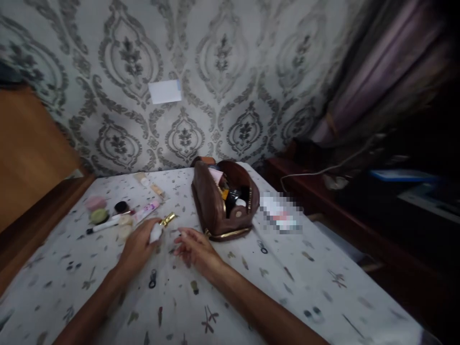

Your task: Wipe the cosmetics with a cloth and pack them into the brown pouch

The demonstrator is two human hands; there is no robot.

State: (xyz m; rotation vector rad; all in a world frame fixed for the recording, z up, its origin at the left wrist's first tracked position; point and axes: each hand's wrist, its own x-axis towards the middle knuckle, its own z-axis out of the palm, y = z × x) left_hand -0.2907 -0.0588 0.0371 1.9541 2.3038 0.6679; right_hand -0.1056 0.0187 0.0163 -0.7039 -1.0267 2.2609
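White, the small container [156, 233] bears a shiny gold top [167, 219].

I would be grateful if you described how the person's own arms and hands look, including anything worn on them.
The left hand and the right hand are bare, with no gloves. No sleeve shows on the left forearm or the right forearm, and no watch or bracelet is visible. The picture is too soft to judge small details such as rings.
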